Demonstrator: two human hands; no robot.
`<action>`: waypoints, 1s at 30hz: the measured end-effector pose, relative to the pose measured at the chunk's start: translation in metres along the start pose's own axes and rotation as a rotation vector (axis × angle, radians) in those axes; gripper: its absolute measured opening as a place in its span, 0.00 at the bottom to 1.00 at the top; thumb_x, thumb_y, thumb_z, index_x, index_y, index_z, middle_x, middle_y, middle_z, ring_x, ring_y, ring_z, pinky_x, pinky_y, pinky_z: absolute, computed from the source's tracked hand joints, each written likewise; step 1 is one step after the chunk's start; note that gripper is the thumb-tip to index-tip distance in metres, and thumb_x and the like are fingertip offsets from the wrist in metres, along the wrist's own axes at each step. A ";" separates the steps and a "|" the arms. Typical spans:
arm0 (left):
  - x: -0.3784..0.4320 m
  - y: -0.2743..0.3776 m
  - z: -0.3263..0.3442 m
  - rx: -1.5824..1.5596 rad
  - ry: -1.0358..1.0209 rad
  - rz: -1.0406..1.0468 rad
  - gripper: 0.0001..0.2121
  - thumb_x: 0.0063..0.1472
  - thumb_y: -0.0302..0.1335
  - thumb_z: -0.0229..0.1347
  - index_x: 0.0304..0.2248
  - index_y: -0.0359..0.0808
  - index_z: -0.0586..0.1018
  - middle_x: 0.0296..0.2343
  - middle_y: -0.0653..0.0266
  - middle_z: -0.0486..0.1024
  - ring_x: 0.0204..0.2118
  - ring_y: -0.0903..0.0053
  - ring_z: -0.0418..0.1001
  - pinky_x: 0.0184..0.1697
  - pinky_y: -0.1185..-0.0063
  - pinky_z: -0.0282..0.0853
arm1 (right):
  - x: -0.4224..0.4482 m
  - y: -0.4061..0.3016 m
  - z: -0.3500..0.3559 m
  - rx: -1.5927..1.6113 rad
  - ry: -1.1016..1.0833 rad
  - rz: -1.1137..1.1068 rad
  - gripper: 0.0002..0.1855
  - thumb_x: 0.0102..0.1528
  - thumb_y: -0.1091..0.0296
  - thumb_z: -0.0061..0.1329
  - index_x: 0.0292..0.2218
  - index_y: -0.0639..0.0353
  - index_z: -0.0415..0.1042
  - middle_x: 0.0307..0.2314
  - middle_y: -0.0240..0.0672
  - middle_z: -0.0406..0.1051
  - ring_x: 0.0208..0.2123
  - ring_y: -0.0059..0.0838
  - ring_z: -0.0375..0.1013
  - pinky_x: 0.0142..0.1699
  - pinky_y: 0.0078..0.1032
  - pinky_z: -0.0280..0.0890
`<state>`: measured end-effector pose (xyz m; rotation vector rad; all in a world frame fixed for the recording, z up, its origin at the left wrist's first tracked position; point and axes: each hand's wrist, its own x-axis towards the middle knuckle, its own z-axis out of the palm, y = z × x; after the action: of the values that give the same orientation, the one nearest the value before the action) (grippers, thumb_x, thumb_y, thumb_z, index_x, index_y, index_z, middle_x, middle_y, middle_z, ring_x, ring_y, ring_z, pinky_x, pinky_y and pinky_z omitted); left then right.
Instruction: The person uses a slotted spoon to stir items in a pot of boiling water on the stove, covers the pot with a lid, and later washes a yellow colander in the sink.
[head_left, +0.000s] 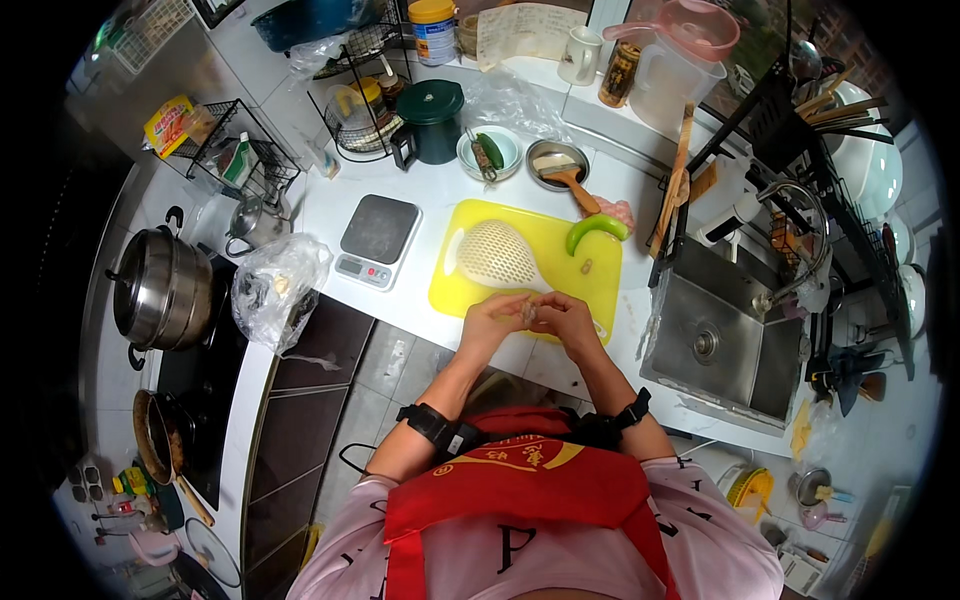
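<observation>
My left hand (495, 321) and my right hand (568, 319) meet over the near edge of a yellow cutting board (480, 295). Between their fingers is a small pale, crinkled thing (529, 312), too small to name. Just beyond lies a cream perforated ladle (495, 253), its handle reaching toward my hands. On the board's right part rest a green pepper (596, 227) and a small brownish piece (586, 265). Behind the board, a brush with a wooden handle (576, 187) leans in a metal bowl (537, 153). Beside it a pale bowl (466, 159) holds a green vegetable.
A digital kitchen scale (379, 240) stands left of the board. Farther left are a plastic bag (281, 292) and a steel steamer pot (169, 289). A steel sink (705, 315) is at the right, beneath a black dish rack. A dark green canister (435, 124) stands behind.
</observation>
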<state>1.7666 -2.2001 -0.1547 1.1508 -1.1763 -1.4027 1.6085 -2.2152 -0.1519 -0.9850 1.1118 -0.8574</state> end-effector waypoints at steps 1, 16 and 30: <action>-0.001 0.000 0.000 -0.171 -0.021 -0.105 0.14 0.48 0.17 0.52 0.38 0.30 0.72 0.30 0.63 0.71 0.32 0.80 0.69 0.35 0.84 0.66 | -0.001 -0.001 0.000 0.083 0.005 0.062 0.08 0.46 0.76 0.45 0.32 0.66 0.67 0.27 0.34 0.68 0.27 0.24 0.70 0.34 0.19 0.68; 0.001 -0.020 -0.003 -0.303 -0.039 -0.205 0.15 0.51 0.17 0.49 0.41 0.31 0.70 0.33 0.62 0.71 0.35 0.80 0.69 0.36 0.84 0.67 | -0.004 -0.003 -0.002 0.121 0.041 0.164 0.08 0.48 0.71 0.46 0.33 0.61 0.66 0.27 0.31 0.68 0.28 0.22 0.69 0.33 0.19 0.67; -0.003 0.004 -0.004 -0.182 -0.006 -0.329 0.15 0.52 0.25 0.53 0.40 0.33 0.72 0.33 0.64 0.72 0.35 0.81 0.70 0.37 0.82 0.67 | -0.012 -0.015 0.008 -0.554 0.104 -0.496 0.08 0.42 0.79 0.52 0.27 0.64 0.68 0.25 0.33 0.66 0.27 0.22 0.69 0.31 0.17 0.66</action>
<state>1.7712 -2.1978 -0.1508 1.2483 -0.8682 -1.7229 1.6127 -2.2073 -0.1323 -1.7426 1.2449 -1.0233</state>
